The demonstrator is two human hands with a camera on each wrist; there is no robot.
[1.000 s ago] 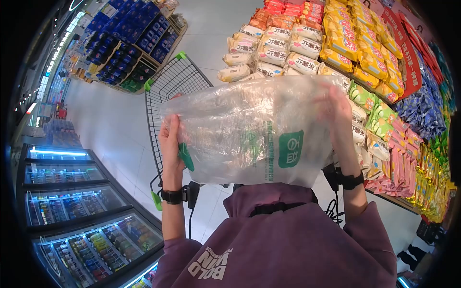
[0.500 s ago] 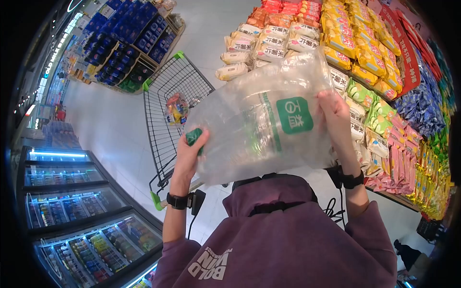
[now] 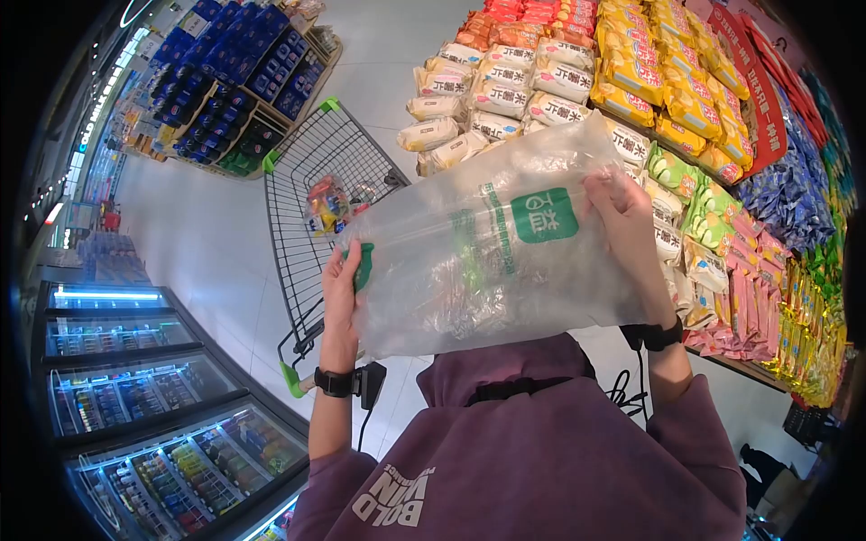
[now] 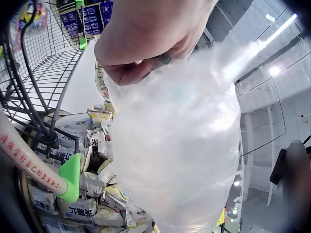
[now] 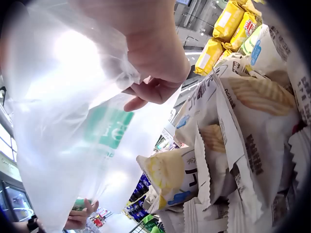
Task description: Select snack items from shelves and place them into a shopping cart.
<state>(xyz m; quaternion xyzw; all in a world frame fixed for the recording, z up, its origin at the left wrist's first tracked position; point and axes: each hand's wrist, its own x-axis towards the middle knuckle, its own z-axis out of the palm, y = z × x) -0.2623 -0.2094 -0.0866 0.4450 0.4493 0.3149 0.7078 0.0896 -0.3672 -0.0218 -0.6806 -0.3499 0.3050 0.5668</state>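
A translucent plastic bag (image 3: 433,298) with green print is spread between my two hands in front of my chest. My left hand (image 3: 339,293) pinches its left edge beside a green patch. At the upper right, my right hand (image 3: 627,221) grips the bag's edge between thumb and curled fingers. In the left wrist view the bag (image 4: 175,141) hangs below my left hand (image 4: 150,36), whose fingertips are partly hidden. The right wrist view has the right fingers (image 5: 158,91) bent at the bag's gathered film.
Ahead on the left stands a wire shopping cart (image 3: 287,194) with a colorful pack (image 3: 327,203) in it. White snack packets (image 3: 501,95) and yellow packets (image 3: 631,68) are piled at the right. Glass-topped freezers (image 3: 180,469) line the left, with blue drink packs (image 3: 225,59) beyond.
The right hand, blurred and loose at first, now grips the bag's edge. The bag has tilted, its left side lower, uncovering the colorful pack in the cart. The left hand has shifted slightly down and right.
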